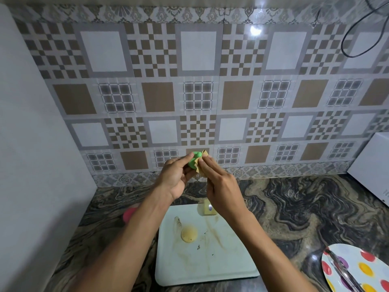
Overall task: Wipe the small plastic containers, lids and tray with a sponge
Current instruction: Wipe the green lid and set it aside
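My left hand [175, 177] holds a small green plastic container [192, 161] up in front of the tiled wall. My right hand [219, 186] pinches a tan sponge [200, 165] and presses it against the green container. Below them, on the counter, lies a white tray [231, 260] with brown smears. A round yellow lid [189, 234] rests on the tray. A small yellow container [208, 208] stands at the tray's far edge. A pink container [128, 214] sits on the counter left of the tray, partly hidden by my left forearm.
The dark marbled counter [294, 207] runs to the tiled backsplash. A white wall stands on the left. A plate with coloured dots [366, 270], carrying a metal utensil, sits at the front right. A white appliance [372, 165] stands at the right edge.
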